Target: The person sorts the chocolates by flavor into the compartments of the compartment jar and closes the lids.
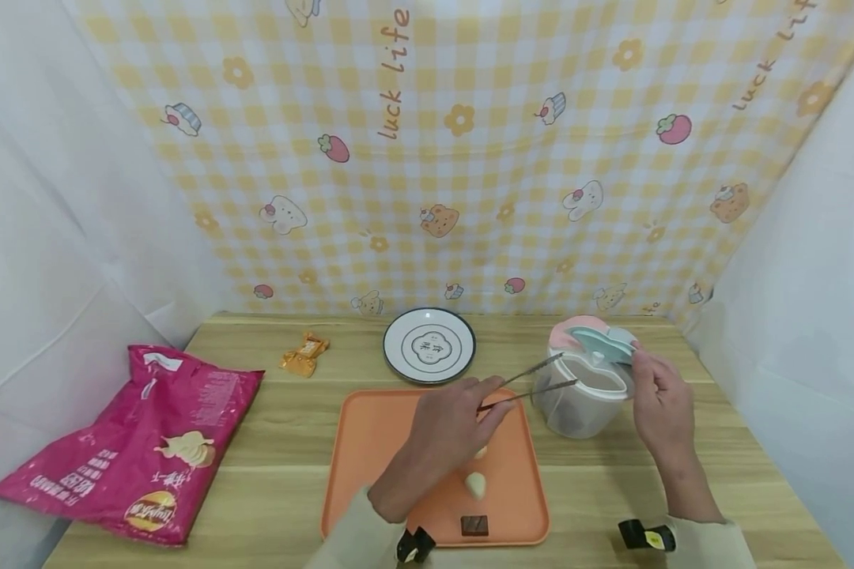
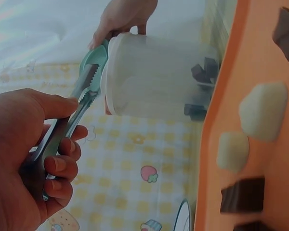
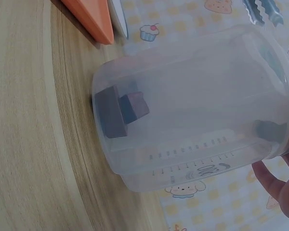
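My left hand [image 1: 450, 431] grips a pair of metal tongs [image 2: 62, 122]. Their serrated tips are apart with nothing between them, close by the mouth of a clear plastic canister [image 1: 582, 407]. Several dark chocolate-like blocks [image 3: 113, 113] lie at the canister's bottom. My right hand [image 1: 662, 399] pinches the edge of its raised teal flip lid [image 1: 601, 345]; a pink lid section [image 1: 568, 330] sits beside it. Under the left forearm is an orange tray [image 1: 373, 419] bearing white lumps [image 1: 475, 484] and dark brown pieces [image 1: 474, 525], partly hidden by the left hand and arm.
A white plate with a dark rim [image 1: 398, 348] stands behind the tray. Orange-wrapped sweets [image 1: 304, 354] lie left of the plate. A large magenta chip bag [image 1: 149, 450] covers the table's left side. A yellow checked cloth [image 1: 462, 182] hangs along the back.
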Demonstrator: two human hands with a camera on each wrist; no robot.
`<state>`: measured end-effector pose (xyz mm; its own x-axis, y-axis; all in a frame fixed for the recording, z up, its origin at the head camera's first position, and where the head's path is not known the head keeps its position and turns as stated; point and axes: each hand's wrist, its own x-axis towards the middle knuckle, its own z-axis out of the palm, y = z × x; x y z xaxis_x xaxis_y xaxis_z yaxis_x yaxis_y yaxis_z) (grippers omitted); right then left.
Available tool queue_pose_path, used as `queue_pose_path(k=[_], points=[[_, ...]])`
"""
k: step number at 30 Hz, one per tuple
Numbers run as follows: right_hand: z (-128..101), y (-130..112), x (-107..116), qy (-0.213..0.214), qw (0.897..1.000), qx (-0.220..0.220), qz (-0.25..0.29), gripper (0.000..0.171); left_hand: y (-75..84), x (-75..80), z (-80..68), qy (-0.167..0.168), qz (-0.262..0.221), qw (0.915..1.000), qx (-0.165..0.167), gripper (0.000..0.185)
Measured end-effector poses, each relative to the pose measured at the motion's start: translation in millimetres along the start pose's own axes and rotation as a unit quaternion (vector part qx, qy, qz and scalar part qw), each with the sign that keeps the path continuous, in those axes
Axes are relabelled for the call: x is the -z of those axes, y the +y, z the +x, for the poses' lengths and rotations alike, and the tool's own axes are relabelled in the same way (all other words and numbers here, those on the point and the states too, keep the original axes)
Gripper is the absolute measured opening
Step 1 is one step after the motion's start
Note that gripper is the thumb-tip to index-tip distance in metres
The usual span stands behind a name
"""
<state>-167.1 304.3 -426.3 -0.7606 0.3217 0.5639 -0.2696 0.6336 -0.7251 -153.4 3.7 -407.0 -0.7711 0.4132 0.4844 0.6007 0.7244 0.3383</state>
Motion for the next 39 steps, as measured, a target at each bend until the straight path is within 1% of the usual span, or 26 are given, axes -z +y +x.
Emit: queue_pose_path(k=[3,8,14,16,18,23,25,28,30,33,36,39], points=[[0,0,0,0.002,1.0,0.0,-0.004,0.04,-9.2,4.7,-4.0,-0.002,-0.001,1.0,0.002,0.036],[0,-1,0,0.0,1.0,-0.005,-0.01,0.04,-27.5,14.0,-14.7,-0.001,0.014,0.9999,0.008,0.033],[-1,-3,1,0.001,1.0,-0.012,-0.008,0.039,-46.4,25.6,-33.3,-0.002,0.018,0.9995,0.028,0.032],[-1,-3,1,0.002,1.0,-0.013,-0.008,0.039,-52.8,30.0,-40.1,-0.005,0.017,0.9995,0.025,0.032],[-2,-3,2,0.001,1.0,-0.013,-0.008,0.039,-59.7,34.3,-47.8,-0.011,0.028,0.9994,0.019,0.033],[-1,-1,0,0.004,1.0,-0.009,-0.002,0.038,-73.8,47.1,-67.7,-0.05,0.055,0.9966,0.035,0.033],[-1,-1,-2,0.005,1.0,-0.008,0.0,0.038,-78.0,53.2,-75.4,-0.067,0.056,0.9952,0.044,0.032],[-1,-1,-4,0.003,1.0,-0.007,0.002,0.038,-84.5,63.3,-86.7,-0.088,0.051,0.9939,0.043,0.031],[-1,-1,-4,0.0,1.0,-0.007,0.004,0.038,-88.9,69.7,-93.7,-0.107,0.049,0.9923,0.039,0.029],[-2,0,-3,0.001,1.0,-0.003,0.005,0.038,-95.8,77.5,-101.8,-0.141,0.032,0.9888,0.034,0.027],[-1,0,-2,0.003,1.0,-0.002,0.005,0.038,-103.8,82.6,-107.6,-0.175,0.012,0.9843,0.015,0.025],[-1,1,-1,0.003,1.0,-0.003,0.005,0.037,-111.5,85.4,-111.8,-0.195,-0.001,0.9808,-0.008,0.024]])
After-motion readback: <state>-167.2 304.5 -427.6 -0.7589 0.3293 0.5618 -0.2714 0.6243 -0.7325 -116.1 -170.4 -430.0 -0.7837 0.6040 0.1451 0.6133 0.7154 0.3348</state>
